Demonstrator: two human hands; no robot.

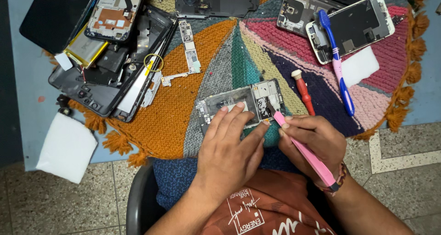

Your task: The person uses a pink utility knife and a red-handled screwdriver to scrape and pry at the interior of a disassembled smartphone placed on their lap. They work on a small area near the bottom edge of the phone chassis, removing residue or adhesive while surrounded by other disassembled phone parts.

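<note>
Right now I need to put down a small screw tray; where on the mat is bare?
Free: the orange knit wedge between the narrow green circuit board and the left hand. Crowded: the dismantled black phones at upper left and the opened phone with blue-pink toothbrush.

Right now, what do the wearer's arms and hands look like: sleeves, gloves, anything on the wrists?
Both forearms are bare, with no sleeves in view. Left hand has no glove, ring or band showing. Right hand is also ungloved; its wrist carries a beaded bracelet in reddish and pale tones.

An opened phone (241, 104) lay on the mat (183, 120), a screwdriver (304, 91) just right of it, stacked phone parts (110, 56) far left.
</note>
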